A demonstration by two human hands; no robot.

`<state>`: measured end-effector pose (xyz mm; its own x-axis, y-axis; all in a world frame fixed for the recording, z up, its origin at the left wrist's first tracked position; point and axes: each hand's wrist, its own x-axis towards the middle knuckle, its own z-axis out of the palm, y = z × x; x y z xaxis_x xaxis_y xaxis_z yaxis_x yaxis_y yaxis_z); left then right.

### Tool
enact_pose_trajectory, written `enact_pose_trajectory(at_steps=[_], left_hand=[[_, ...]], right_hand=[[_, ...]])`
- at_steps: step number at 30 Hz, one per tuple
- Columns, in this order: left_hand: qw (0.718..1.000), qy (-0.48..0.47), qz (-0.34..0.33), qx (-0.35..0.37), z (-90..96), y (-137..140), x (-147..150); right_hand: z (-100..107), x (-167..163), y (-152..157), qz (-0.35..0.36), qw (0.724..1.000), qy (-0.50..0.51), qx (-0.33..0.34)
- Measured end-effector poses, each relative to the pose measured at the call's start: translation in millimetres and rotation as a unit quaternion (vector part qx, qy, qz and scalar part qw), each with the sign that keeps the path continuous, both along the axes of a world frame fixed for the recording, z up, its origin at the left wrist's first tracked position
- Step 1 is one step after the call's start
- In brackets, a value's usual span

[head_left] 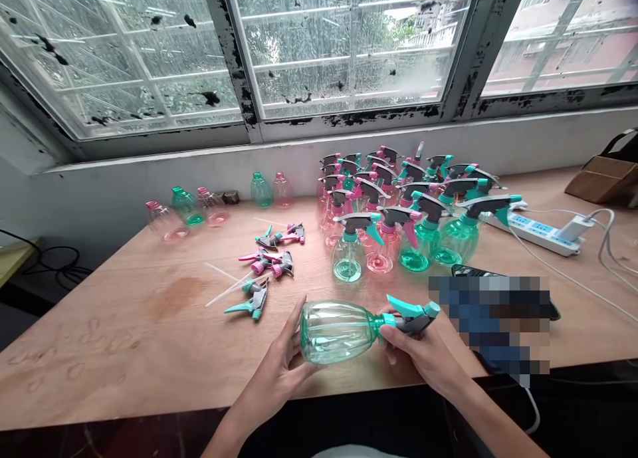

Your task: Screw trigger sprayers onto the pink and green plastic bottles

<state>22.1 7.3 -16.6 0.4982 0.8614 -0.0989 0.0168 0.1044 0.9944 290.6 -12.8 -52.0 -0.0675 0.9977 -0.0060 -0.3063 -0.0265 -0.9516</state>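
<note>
A clear green spray bottle [339,332] lies sideways in the air between my hands, just above the table's front part. My left hand [286,358] cups its base, thumb along the near end and fingers passing underneath. At the neck, my right hand [411,345] grips the teal collar below the grey and teal trigger head [416,315]. The head is on the bottle, and a thin tube shows faintly inside. Left of the bottle lie loose trigger heads: a teal and grey one [253,300], and pink and grey ones [272,262] with white tubes.
Several pink and green spray bottles [349,265] with heads stand grouped at the back right. Headless bottles [187,205] stand along the wall on the left. A power strip [533,230], cables, a phone-like device [506,282] and a brown bag [603,179] are on the right.
</note>
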Motion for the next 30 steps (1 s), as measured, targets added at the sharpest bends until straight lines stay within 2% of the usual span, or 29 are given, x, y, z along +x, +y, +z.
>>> enact_pose_trajectory(at_steps=[7,15,20,23,30], left_hand=[[1.0,-0.011,-0.006,-0.023,-4.5,-0.2,-3.7],[0.999,0.013,-0.029,0.011,-0.1,-0.4,-1.8],[1.0,-0.005,-0.01,-0.005,-2.3,-1.9,-3.2],[1.0,-0.008,-0.025,-0.013,-3.2,-1.9,-3.8],[0.999,0.019,-0.039,0.025,-1.4,-2.6,-3.9]], right_hand=[[-0.1,0.7,0.0,0.005,1.0,-0.016,0.002],[0.7,0.8,-0.1,-0.001,1.0,0.001,-0.001],[1.4,1.2,0.0,0.004,1.0,-0.024,0.008],[2.2,1.2,0.3,0.006,1.0,-0.016,0.005],[-0.4,1.2,0.5,0.009,1.0,-0.01,0.006]])
